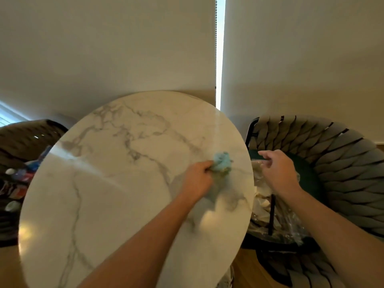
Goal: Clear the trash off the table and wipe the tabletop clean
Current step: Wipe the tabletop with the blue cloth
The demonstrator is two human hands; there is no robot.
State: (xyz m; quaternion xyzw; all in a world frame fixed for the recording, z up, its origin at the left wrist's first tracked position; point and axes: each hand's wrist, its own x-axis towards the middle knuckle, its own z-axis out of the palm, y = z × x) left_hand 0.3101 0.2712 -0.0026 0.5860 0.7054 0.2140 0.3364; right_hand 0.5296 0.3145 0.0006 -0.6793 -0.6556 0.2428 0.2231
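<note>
Motion is blurring the scene, and a pale smear on the bench (116,183) at about 5 o'clock is too soft for us to name. We are seeing a clear plastic bag (276,213) hanging just off the bench's 3 o'clock edge, partly hidden behind the rim and the right arm; pale crumpled trash (263,196) is sitting inside it, its make unclear. Our left hand (197,179) is gripping a crumpled blue cloth (222,162), which is lying on the bench near the 3 o'clock edge. Our right hand (279,173) is reaching over the bag's mouth with fingers loosely curled; whether they are pinching the plastic we cannot tell. A woven chair (340,169) is standing behind the bag. At 9 o'clock, bottles and packets (16,183) are lying in shadow, cut off by the bench edge.
</note>
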